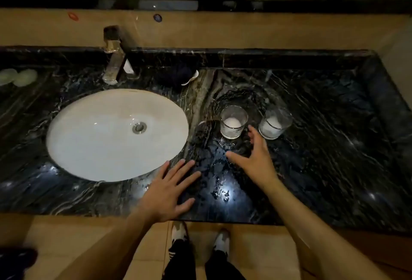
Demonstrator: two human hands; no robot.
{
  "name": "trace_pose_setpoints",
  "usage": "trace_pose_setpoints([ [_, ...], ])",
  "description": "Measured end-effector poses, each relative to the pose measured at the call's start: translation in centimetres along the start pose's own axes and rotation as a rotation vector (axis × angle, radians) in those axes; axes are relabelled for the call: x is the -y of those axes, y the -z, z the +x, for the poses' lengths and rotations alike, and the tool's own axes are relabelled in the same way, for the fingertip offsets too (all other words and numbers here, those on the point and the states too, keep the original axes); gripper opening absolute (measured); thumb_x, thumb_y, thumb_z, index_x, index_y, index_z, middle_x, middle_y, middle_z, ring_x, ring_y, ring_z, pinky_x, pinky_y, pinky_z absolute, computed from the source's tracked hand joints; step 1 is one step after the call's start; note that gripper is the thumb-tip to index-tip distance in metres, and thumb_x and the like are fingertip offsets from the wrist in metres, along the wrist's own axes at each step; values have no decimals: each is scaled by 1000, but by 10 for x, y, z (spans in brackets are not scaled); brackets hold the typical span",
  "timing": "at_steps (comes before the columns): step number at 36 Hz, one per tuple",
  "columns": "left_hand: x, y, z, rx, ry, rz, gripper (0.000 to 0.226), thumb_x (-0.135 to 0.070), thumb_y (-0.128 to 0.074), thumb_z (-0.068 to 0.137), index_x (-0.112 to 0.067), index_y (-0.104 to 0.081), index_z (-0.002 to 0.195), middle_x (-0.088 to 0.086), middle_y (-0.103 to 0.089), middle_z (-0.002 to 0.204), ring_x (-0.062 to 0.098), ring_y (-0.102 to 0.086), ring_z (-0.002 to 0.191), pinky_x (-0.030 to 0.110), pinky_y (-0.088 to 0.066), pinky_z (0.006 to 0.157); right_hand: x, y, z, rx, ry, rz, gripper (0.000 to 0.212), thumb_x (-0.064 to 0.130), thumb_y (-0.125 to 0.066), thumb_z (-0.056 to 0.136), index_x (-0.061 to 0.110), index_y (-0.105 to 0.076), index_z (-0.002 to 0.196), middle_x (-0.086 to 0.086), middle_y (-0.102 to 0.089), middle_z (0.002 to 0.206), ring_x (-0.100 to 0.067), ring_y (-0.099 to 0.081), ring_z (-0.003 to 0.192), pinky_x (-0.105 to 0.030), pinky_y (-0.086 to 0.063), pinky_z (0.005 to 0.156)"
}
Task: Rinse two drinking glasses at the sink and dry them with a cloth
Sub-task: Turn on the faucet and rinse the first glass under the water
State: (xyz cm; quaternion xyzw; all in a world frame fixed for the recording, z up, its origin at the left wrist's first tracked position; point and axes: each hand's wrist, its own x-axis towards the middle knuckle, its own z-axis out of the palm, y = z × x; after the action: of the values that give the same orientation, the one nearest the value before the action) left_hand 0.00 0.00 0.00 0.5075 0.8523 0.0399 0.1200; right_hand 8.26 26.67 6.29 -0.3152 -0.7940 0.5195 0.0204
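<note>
Left hand lay spread flat on bench; right hand spread, empty, reaching toward 12 o'clock glass.

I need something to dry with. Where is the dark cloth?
Head view: the dark blue cloth lies behind the white oval sink, right of the metal tap, beside a white dish.

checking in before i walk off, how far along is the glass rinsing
Nothing looks done: both glasses stand on the counter right of the sink, each with something white inside. The right hand is open near the nearer glass; the left hand lies flat. Rinsing and drying remain.
</note>
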Motion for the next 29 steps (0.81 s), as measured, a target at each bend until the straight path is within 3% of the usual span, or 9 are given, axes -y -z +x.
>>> trace_pose_setpoints([
  [3,5,-2,2,-1,2,-7,73,-65,-37,95,-36,-15,158,-4,-10,168,19,-4,155,52,-7,122,0,-13,21,-48,5,-1,111,43,-86,72,29,-17,157,-3,-21,163,-21,-27,147,-37,-28,117],
  [6,6,-4,2,-12,-10,-16,74,-64,-39,94,-36,-16,158,-4,-10,168,20,-3,155,52,-9,123,2,-23,38,-134,9,50,111,38,-89,69,26,-20,156,-3,-31,160,-19,-33,145,-38,-29,119],
  [12,7,-1,3,5,2,-63,75,-63,-43,93,-36,-17,158,-5,-9,168,19,-2,155,52,-10,123,5,-36,59,-238,5,130,101,29,-91,67,28,-31,149,-1,-48,146,-15,-46,132,-25,-34,105],
  [16,7,-2,4,20,2,-60,76,-64,-41,93,-36,-15,158,-5,-6,168,19,2,155,51,-11,122,4,-39,66,-277,16,170,91,29,-90,68,30,-37,141,4,-52,141,-13,-50,126,-28,-39,103],
  [22,8,-3,4,20,-8,-78,78,-63,-45,91,-35,-16,158,-4,-7,168,20,-1,155,50,-14,121,6,-39,68,-287,39,172,83,29,-90,68,44,-36,128,9,-56,132,-13,-55,120,-25,-44,99],
  [29,9,-1,4,14,-18,-107,80,-61,-48,87,-34,-22,158,-2,-12,167,20,-5,155,50,-14,121,10,-44,56,-252,15,204,83,24,-92,67,40,-39,129,6,-58,131,-10,-55,116,-25,-46,96],
])
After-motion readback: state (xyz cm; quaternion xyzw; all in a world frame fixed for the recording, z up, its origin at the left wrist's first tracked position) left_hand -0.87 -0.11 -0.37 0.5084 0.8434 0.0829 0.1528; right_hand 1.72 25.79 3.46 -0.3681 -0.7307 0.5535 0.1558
